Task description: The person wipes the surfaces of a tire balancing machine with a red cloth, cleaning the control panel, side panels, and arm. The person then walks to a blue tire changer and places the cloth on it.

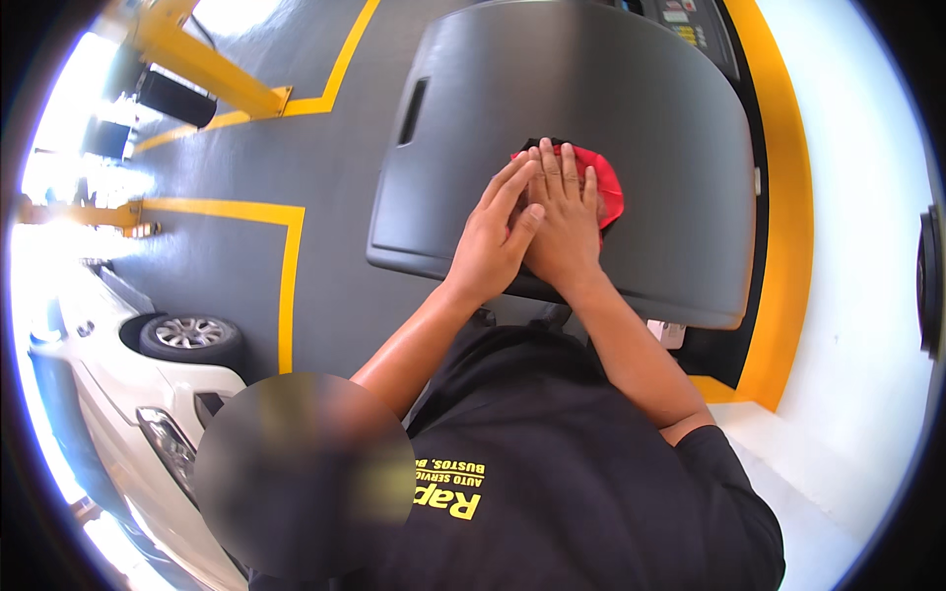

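On the dark grey curved plastic cover (473,89) lies a red and black piece of fabric (612,187), mostly hidden under my hands; whether it is a cap or a folded cloth I cannot tell. My right hand (566,222) rests palm down on it, fingers stretched out and pointing away from me. Against its left side lies my left hand (493,234), fingers extended, with the thumb reaching over the back of the right hand. Both palms face down and are out of sight.
A panel with buttons (690,25) adjoins the cover's far right corner. Beyond the right edge run a yellow border (788,197) and a white wall (857,128). To the left, a white car (148,394) and a yellow metal post (212,64) stand on the grey, yellow-lined floor (335,227).
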The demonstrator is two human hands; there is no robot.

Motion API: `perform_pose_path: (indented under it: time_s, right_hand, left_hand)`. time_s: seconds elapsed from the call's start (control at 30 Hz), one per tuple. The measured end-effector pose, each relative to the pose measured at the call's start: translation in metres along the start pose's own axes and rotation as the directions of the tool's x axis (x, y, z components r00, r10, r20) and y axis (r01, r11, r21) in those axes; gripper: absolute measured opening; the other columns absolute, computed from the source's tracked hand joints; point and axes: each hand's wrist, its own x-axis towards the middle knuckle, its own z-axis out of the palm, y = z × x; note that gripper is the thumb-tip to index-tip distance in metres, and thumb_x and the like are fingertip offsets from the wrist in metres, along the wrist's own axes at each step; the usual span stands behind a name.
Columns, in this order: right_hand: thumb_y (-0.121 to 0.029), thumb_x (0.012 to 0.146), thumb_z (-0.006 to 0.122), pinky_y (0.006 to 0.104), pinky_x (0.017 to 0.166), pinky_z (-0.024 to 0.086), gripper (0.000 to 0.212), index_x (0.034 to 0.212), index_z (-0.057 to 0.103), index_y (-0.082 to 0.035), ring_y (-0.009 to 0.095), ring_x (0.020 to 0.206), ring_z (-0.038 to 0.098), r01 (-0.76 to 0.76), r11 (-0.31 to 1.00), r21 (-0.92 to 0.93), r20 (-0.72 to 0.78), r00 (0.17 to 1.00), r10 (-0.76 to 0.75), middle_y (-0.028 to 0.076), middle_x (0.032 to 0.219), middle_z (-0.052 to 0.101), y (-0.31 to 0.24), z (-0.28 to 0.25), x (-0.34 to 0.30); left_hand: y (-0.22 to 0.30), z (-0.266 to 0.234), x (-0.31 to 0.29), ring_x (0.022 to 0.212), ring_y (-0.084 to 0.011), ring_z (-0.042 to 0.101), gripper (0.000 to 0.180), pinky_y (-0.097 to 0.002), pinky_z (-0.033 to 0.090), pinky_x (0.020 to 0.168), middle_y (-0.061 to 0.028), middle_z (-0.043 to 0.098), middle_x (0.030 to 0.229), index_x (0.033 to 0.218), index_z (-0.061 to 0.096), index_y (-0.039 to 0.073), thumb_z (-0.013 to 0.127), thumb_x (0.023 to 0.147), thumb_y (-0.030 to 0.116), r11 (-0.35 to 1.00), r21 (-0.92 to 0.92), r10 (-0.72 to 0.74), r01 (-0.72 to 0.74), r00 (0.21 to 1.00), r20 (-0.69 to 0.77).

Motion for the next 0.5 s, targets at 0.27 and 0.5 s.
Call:
perform_pose_path:
  time_s: [0.27, 0.5]
  right_hand:
    - [-0.036, 0.104, 0.043, 0.0585, 0.127, 0.016, 0.068, 0.158, 0.034, 0.006, 0.041, 0.158, 0.023, 0.274, 0.961, -0.028, 0.289, 0.923, -0.255, 0.025, 0.168, 0.029, -0.111, 0.072, 0.059]
    - [-0.022, 0.098, 0.055, 0.0544, 0.125, 0.027, 0.062, 0.153, 0.042, 0.004, 0.042, 0.154, 0.030, -0.015, 0.843, 0.538, 0.426, 0.868, -0.256, 0.027, 0.168, 0.024, -0.130, 0.064, 0.095]
  left_hand:
    - [-0.080, -0.088, -0.024, 0.148, -0.0254, 0.043, 0.048, -0.0381, 0.031, 0.123, -0.0181, 0.045, 0.159, 0.152, 0.047, -0.004, 0.047, 0.107, 0.013, 0.892, -0.430, -0.270, 0.140, 0.928, -0.258]
    - [-0.133, -0.126, -0.019, 0.148, -0.0235, 0.041, 0.052, -0.0339, 0.032, 0.121, -0.0163, 0.046, 0.159, 0.158, 0.039, 0.000, 0.043, 0.112, 0.024, 0.845, -0.504, -0.298, 0.180, 0.940, -0.164]
